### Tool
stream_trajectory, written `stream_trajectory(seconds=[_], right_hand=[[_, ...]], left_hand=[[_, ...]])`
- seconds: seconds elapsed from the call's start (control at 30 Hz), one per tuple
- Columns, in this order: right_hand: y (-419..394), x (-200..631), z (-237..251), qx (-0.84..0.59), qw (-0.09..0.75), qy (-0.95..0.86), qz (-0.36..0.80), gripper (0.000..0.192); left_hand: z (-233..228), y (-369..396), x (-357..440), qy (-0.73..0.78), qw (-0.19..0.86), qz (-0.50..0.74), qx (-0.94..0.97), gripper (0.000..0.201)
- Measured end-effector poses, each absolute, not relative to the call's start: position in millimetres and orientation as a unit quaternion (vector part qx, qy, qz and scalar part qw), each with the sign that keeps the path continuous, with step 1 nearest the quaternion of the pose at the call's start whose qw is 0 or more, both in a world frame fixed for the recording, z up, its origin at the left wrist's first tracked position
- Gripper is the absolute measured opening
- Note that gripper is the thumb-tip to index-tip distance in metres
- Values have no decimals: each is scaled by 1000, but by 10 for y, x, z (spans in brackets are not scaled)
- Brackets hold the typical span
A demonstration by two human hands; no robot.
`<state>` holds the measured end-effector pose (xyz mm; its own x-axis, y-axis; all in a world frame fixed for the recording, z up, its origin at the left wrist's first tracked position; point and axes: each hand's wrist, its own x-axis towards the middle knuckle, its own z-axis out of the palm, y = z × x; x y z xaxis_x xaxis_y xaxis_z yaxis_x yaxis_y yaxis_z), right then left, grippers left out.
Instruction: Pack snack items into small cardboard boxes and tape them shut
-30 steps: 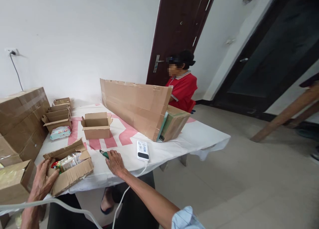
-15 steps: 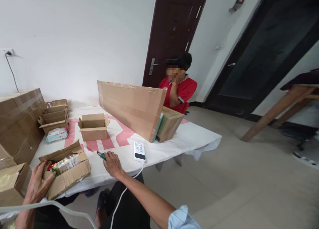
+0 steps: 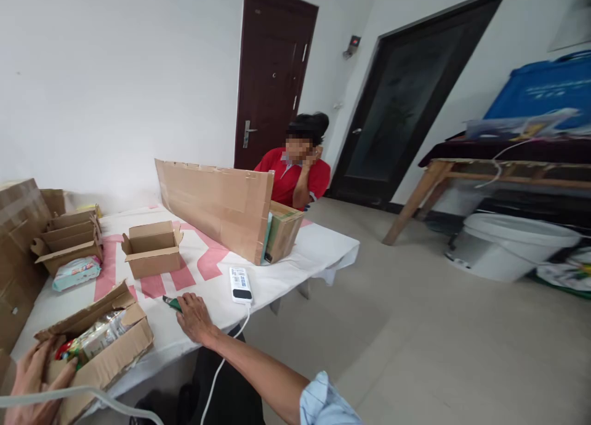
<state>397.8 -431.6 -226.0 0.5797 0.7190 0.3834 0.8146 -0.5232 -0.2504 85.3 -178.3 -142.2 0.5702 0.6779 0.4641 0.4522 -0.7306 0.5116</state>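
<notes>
- The surface (image 3: 318, 252) runs from the left frame edge to a draped corner at the right; beyond that corner the floor (image 3: 415, 351) lies open toward the doors.
- The left hand (image 3: 34, 376) grips the near left end of the open carton (image 3: 106, 357), fingers wrapped on its wall; the carton sits at the surface's near edge, packed with wrapped goods.
- The right hand (image 3: 194, 314) rests palm-down on the cloth near the front edge, forearm stretched out from a rolled blue sleeve, fingers closed over a green-handled tool (image 3: 172, 302) whose tip pokes out leftward.
- A white power strip (image 3: 241, 284) lies just beside that hand, cord trailing off the edge.
- An empty small box (image 3: 152, 255) stands farther back, with bare cloth between it and the hand.
- A cardboard screen (image 3: 217, 203) stands upright across the middle; a person in a red shirt (image 3: 290, 175) sits behind it.
</notes>
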Motion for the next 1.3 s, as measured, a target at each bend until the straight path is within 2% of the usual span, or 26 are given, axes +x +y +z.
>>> stream_trajectory(seconds=[0.23, 0.37, 0.47, 0.53, 0.6, 0.77, 0.87, 1.03, 1.2, 1.3], right_hand=[[-4361, 4053, -2206, -861, 229, -442, -106, 22], [-4303, 4105, -1975, -844, 280, -444, -109, 34], [-4205, 4015, -1641, -798, 355, -475, -109, 41], [-4145, 3888, -1419, -717, 455, -518, -103, 42], [-4106, 3742, -1264, -661, 494, -557, -93, 44], [-4105, 3487, -1217, -624, 496, -602, -50, 46], [-4133, 3458, -1255, -626, 480, -614, -34, 42], [-4219, 3460, -1246, -627, 452, -634, -30, 44], [-4320, 3448, -1225, -629, 419, -654, 0, 53], [-4333, 3464, -1183, -627, 405, -666, 25, 59]], left_hand=[[-1399, -1924, 1056, 338, 189, 316, 866, 76], [-1327, -2067, 1160, 318, 197, 326, 868, 75], [-1245, -2235, 1160, 313, 213, 333, 864, 68], [-1180, -2347, 1142, 322, 240, 338, 851, 68], [-1116, -2434, 1115, 327, 274, 342, 837, 71], [-995, -2533, 968, 330, 411, 328, 784, 80], [-982, -2540, 837, 335, 436, 362, 753, 78], [-1047, -2524, 630, 346, 368, 418, 755, 72], [-1041, -2524, 474, 316, 111, 398, 854, 39], [-942, -2573, 472, 276, 29, 334, 901, 33]])
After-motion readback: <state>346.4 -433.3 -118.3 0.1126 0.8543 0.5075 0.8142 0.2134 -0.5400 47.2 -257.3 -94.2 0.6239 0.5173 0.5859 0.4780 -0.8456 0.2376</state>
